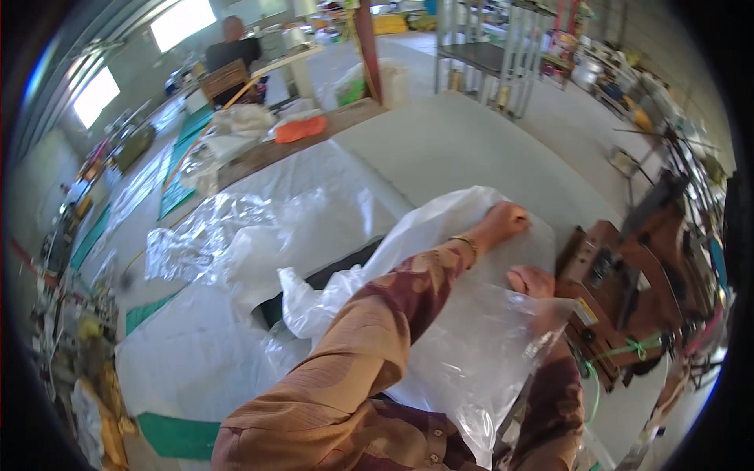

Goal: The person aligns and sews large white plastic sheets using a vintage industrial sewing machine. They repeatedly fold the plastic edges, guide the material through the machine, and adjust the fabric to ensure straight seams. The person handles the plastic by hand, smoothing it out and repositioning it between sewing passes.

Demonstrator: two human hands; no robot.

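Observation:
A large, thin translucent plastic sheet (463, 337) lies crumpled over the pale table (440, 145) and spills down in front of me. My left hand (506, 223) reaches across to the sheet's far right part, its fingers curled closed on the plastic. Nearer to me, my right hand (532, 281) is closed on the same sheet. A fold of plastic covers part of the right hand and wrist, so those fingers show only partly. A bracelet (465, 245) circles my left wrist.
A brown metal machine (613, 290) with green string stands close to my right hand. More clear plastic (212, 235) spreads to the left. An orange bundle (300, 129) lies at the table's far side. A person (232, 55) sits at the back left; a metal rack (491, 59) stands behind.

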